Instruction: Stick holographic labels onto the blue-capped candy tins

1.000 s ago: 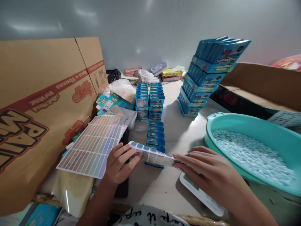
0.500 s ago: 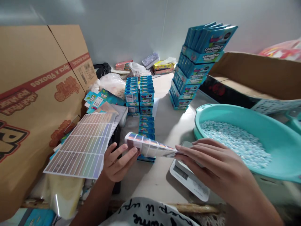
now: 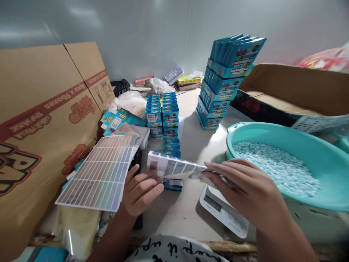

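Observation:
A bent sheet of shiny, grid-cut stickers (image 3: 177, 167) is held above the table. My right hand (image 3: 245, 185) pinches its right end between thumb and fingers. At the sheet's left end is my left hand (image 3: 141, 193), its thumb and forefinger pressed together. Whatever they may hold is too small to make out. Below the sheet, small blue candy boxes (image 3: 171, 145) run in a row, partly hidden. A white digital scale (image 3: 223, 214) lies under my right hand. Another sticker sheet (image 3: 98, 171) rests on a pile to the left.
A tall stack of blue "Caramelo Macizo" boxes (image 3: 218, 87) stands at the back right. The turquoise basin (image 3: 272, 127) holds many small, pale blue wrapped pieces. Cardboard boxes flank both sides, a large one (image 3: 49, 91) at left and an open one (image 3: 294, 80) at right.
The left hand has shifted slightly down, and its thumb and forefinger are now together. The sheet's left end has flattened a little. The right hand keeps its hold. The view has tilted up slightly.

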`<state>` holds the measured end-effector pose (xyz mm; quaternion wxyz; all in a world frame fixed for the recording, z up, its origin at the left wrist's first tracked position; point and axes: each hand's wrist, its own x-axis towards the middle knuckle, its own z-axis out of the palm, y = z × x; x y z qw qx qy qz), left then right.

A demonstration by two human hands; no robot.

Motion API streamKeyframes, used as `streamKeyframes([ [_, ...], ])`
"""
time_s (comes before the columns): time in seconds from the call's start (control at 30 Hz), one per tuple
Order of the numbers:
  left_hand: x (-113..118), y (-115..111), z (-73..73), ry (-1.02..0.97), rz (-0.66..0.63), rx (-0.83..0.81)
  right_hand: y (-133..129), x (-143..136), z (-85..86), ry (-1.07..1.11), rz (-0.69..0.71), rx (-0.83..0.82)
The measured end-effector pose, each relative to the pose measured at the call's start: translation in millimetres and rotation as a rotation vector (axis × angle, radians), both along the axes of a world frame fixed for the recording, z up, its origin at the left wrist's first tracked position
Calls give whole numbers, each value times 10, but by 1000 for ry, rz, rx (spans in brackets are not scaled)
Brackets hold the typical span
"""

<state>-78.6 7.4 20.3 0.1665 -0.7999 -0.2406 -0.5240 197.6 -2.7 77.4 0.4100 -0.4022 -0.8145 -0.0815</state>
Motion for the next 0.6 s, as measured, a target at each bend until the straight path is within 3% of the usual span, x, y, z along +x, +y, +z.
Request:
streamKeyframes([
  [0.13,206,-101,-50,-429,-166,-346,217,161,-212,60,-299,-7],
  [0.23,344,-100,-36,-721,-161,-714,464,326,-454,40,-484,-117],
  [0.37,411,30,3,-892,-133,-1127,659,358,-732,1,-557,-280],
  [0.47,438,142,-17,-947,-158,-1256,573,167,-768,114,-496,-224],
  [0.53,466,191,-58,-948,-163,-1300,448,-19,-712,252,-310,-283],
  [0.6,500,224,-107,-947,-152,-1306,335,-200,-645,423,-81,-472],
])
